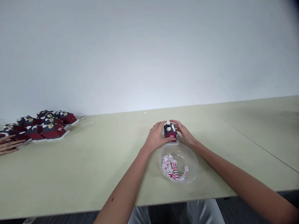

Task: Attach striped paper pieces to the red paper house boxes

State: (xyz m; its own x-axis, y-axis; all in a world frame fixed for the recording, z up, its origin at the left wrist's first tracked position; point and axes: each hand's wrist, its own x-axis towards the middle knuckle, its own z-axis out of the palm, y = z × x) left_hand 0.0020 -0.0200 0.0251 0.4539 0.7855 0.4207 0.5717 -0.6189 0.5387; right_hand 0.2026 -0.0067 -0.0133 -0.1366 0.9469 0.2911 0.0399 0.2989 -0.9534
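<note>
A small toy house [170,132] with dark red walls and a dark, white-patched roof stands on the table, just behind a clear round bowl. My left hand [157,136] grips the house from the left, its thumb across the front. On the other side, my right hand [184,133] curls around the house's right and back, its fingertips partly hidden. Inside the bowl [192,161] lie several small white pieces with red stripes [171,168], heaped mostly to the left.
Several similar red houses [52,130] are grouped at the far left against the wall [144,56]. Another person's hand [9,145] touches that group at the left edge. The pale table [93,174] has a seam [259,146] on the right and tiny scraps [94,121] near the back.
</note>
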